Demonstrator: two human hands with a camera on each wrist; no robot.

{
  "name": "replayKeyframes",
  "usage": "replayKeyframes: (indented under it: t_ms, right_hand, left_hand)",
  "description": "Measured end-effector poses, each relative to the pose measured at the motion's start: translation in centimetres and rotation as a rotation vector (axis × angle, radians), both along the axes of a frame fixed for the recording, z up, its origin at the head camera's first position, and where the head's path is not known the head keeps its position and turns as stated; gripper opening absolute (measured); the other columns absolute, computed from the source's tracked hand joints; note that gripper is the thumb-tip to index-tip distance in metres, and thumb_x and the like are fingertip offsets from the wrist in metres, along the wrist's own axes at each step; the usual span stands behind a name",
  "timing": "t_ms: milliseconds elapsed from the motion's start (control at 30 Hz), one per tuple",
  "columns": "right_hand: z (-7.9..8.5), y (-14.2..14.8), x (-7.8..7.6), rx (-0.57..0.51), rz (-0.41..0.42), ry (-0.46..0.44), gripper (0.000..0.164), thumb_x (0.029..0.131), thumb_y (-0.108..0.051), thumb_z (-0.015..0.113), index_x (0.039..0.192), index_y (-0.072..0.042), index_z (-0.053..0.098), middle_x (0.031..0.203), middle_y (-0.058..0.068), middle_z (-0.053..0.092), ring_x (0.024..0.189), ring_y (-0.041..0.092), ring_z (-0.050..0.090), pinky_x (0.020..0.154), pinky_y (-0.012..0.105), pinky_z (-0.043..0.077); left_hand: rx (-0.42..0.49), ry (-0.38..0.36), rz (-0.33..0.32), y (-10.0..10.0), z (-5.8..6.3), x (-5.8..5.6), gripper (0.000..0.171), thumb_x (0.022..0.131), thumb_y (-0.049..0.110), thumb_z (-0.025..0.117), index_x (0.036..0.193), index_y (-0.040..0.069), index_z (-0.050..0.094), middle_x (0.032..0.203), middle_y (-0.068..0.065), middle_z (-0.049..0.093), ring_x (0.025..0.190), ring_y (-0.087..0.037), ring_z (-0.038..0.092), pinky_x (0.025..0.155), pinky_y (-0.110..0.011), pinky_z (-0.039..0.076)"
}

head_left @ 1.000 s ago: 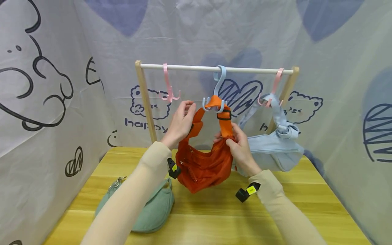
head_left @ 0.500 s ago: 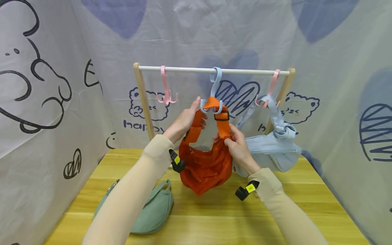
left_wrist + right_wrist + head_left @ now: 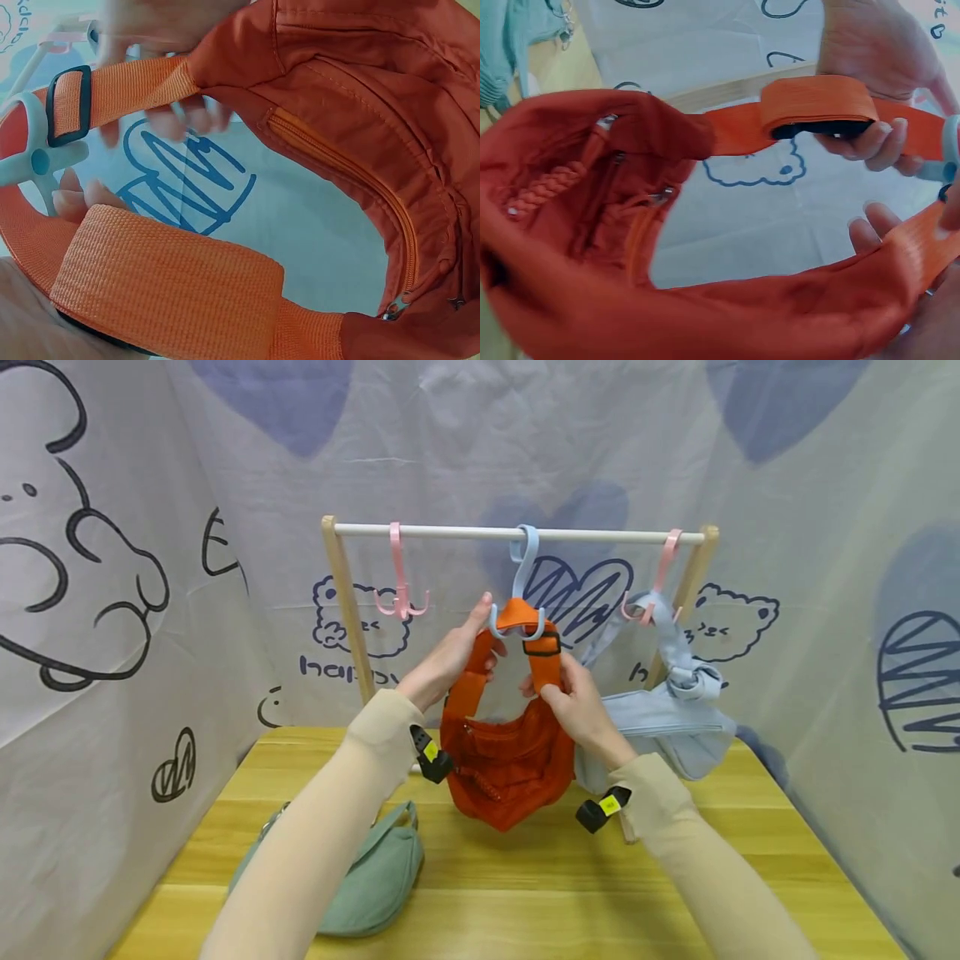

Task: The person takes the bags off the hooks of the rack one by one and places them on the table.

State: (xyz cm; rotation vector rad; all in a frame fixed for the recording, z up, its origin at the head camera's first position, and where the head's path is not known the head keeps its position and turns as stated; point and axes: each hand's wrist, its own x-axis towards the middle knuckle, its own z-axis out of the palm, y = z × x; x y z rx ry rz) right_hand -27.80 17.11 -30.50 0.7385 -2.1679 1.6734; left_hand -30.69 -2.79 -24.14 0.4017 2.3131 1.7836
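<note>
Strap (image 3: 169, 285) of red-orange sling bag (image 3: 510, 768) gripped by left hand (image 3: 450, 662) and right hand (image 3: 587, 706); light-blue bag (image 3: 675, 717): head view only.

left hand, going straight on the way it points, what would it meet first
Past the orange strap it holds, the left hand would probably meet the light-blue hook first, though depth is unclear.

1. The middle bag (image 3: 510, 772) is deep orange-red, its strap (image 3: 172, 277) brighter orange, its buckle (image 3: 85, 112) black.
2. The middle hook (image 3: 522, 568) is pale blue; the outer hooks (image 3: 401, 597) are pink.
3. The right bag (image 3: 663, 727) is pale blue, the left bag (image 3: 378, 881) grey-green.
4. The table (image 3: 525, 881) shows yellow wood-grain bands.
5. The white cloth (image 3: 420, 460) carries purple-blue hearts and dark line drawings.
</note>
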Motion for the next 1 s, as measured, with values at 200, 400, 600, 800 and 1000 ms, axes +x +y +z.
replayKeyframes:
  t_ms: [200, 400, 600, 800, 1000]
  right_hand:
    - [2.2, -0.8, -0.4, -0.078, 0.007, -0.016, 0.029, 0.101, -0.010, 0.046, 0.125, 0.005, 0.052, 0.087, 0.022, 0.067, 0.069, 0.009, 0.066, 0.069, 0.024, 0.057]
    - [3.3, -1.7, -1.3, -0.163, -0.064, -0.130, 0.023, 0.105, -0.027, 0.054, 0.099, -0.005, 0.055, 0.067, -0.003, 0.061, 0.057, 0.009, 0.057, 0.057, 0.022, 0.052]
    - [3.2, -2.1, -1.7, -0.247, -0.109, -0.147, 0.022, 0.105, -0.023, 0.055, 0.088, -0.008, 0.054, 0.060, -0.004, 0.055, 0.050, 0.008, 0.050, 0.049, 0.020, 0.044]
    - [3.1, -2.1, -1.9, -0.308, -0.122, -0.162, 0.028, 0.106, -0.030, 0.051, 0.088, -0.010, 0.055, 0.058, -0.006, 0.053, 0.049, 0.007, 0.048, 0.047, 0.019, 0.042]
    - [3.1, -2.2, -1.9, -0.310, -0.117, -0.123, 0.019, 0.104, -0.018, 0.056, 0.088, -0.009, 0.055, 0.059, -0.008, 0.053, 0.051, 0.006, 0.047, 0.048, 0.019, 0.040]
  left_hand:
    - [-0.018, 0.027, 0.007, -0.2, 0.1, 0.0, 0.082, 0.097, 0.076, 0.028, 0.103, 0.003, 0.064, 0.075, -0.006, 0.053, 0.062, -0.016, 0.053, 0.079, -0.030, 0.046]
    - [-0.043, 0.050, 0.015, -0.3, 0.5, 0.0, 0.076, 0.097, 0.074, 0.037, 0.100, 0.003, 0.064, 0.069, -0.003, 0.049, 0.059, -0.015, 0.052, 0.083, -0.031, 0.046]
    - [-0.011, 0.048, 0.034, -0.5, 1.1, -0.2, 0.059, 0.096, 0.065, 0.052, 0.090, 0.007, 0.063, 0.061, 0.002, 0.040, 0.057, -0.013, 0.048, 0.070, -0.027, 0.048]
    - [-0.010, 0.040, 0.056, -1.0, 1.9, -0.3, 0.050, 0.093, 0.060, 0.063, 0.079, 0.012, 0.060, 0.059, 0.006, 0.030, 0.059, -0.013, 0.046, 0.070, -0.027, 0.042]
    - [-0.030, 0.084, 0.096, -1.5, 2.9, -0.3, 0.044, 0.089, 0.054, 0.072, 0.086, 0.010, 0.065, 0.075, 0.002, 0.051, 0.063, -0.013, 0.049, 0.074, -0.030, 0.038]
